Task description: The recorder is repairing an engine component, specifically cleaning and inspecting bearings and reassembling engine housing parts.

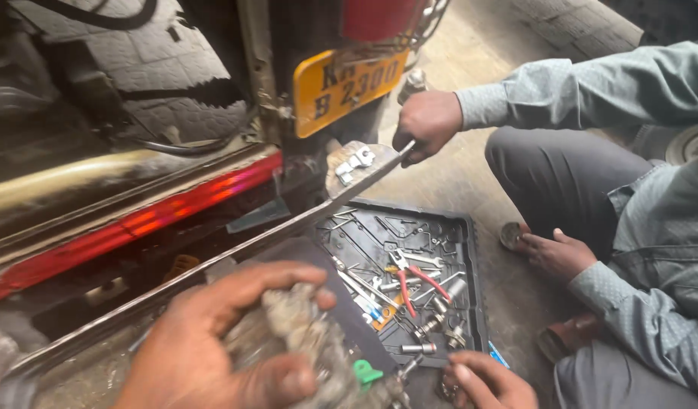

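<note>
Item: grimy metal part (303,333), low centre of frame, clamped by the left hand (212,341) with thumb under and fingers curled over its top; right hand (489,382) at the bottom edge, fingers bent, touching small hardware beside a green plastic piece (366,373), grip unclear. Adjacent: 1 black tool tray (470,280) on the concrete floor (455,178), holding red-handled pliers (413,280), spanners, sockets and bits. Surroundings: long metal strip (288,227) crossing the tray's left rim, its far end held by a co-worker's hand (427,121); open floor right of the tray.
</note>
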